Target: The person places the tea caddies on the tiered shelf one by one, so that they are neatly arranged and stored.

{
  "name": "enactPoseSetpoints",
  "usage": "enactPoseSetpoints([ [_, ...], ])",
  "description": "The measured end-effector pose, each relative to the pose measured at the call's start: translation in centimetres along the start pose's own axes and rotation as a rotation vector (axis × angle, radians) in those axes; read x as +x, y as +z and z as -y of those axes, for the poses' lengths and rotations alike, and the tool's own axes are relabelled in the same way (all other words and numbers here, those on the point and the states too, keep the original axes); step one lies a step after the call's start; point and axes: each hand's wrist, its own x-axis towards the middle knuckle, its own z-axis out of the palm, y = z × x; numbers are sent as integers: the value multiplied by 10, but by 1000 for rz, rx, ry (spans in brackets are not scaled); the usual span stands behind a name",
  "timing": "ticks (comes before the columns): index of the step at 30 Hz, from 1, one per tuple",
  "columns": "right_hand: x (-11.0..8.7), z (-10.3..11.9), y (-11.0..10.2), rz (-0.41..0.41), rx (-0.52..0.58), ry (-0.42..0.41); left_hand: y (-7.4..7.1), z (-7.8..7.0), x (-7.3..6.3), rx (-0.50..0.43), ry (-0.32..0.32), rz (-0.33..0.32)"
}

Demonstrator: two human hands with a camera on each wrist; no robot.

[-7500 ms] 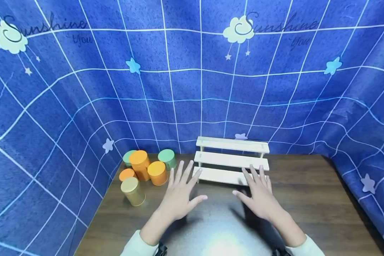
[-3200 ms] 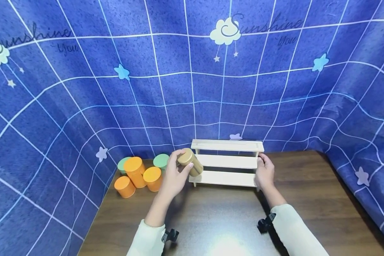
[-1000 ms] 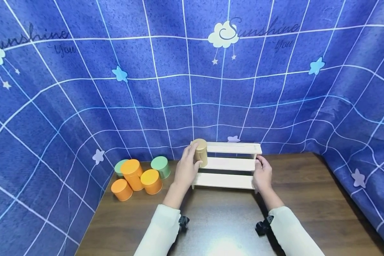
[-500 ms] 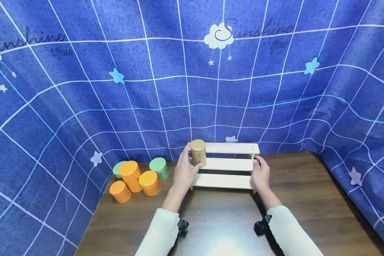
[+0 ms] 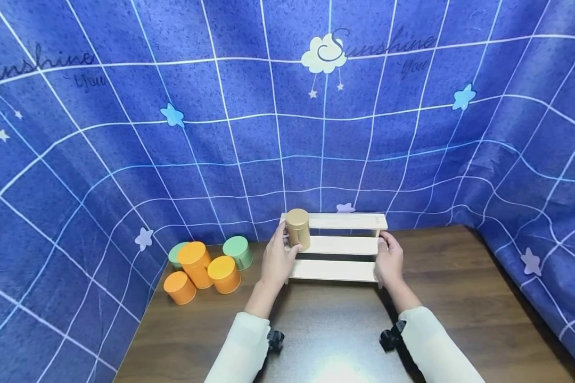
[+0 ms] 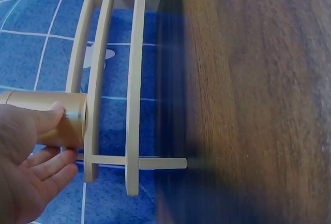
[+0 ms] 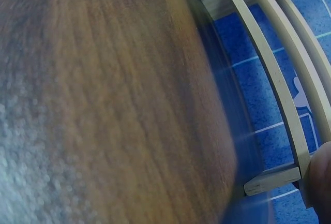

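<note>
A gold lidded canister stands upright at the left end of the middle step of a pale wooden three-step display rack. My left hand holds the canister from its left side, thumb in front. In the left wrist view, the thumb lies along the canister and the other fingers are on its far side. My right hand grips the rack's right end near the middle step. Only a bit of that hand shows at the edge of the right wrist view, beside the rack.
Left of the rack stand a tall orange canister, two shorter orange canisters and two green canisters. They sit on a dark wooden table. A blue gridded curtain hangs behind and at both sides.
The gold canister went from the table at left, through the air in my left hand, onto the middle step. My right hand took hold of the rack's right end. Lately almost nothing moves.
</note>
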Motion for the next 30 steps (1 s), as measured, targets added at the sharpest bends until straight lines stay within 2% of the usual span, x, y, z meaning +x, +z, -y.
enactPoseSetpoints([
  [5,2,-5,0,-5,-14,6,-2,4,-3,34,12,-1],
  [6,5,-11,0,-6,-15,5,-3,5,-5,45,10,-3],
  [10,4,-15,0,-7,-29,4,-10,14,-12,94,-15,-26],
  [15,5,-13,0,-11,-34,4,-28,21,-17,132,-26,-84],
  [19,5,-13,0,-14,-49,14,-47,30,-22,213,-34,-129],
  [24,6,-10,0,6,-22,34,-74,41,-28,344,-122,-157],
  [30,6,-5,-1,40,-3,47,-100,49,-36,386,-224,-155],
])
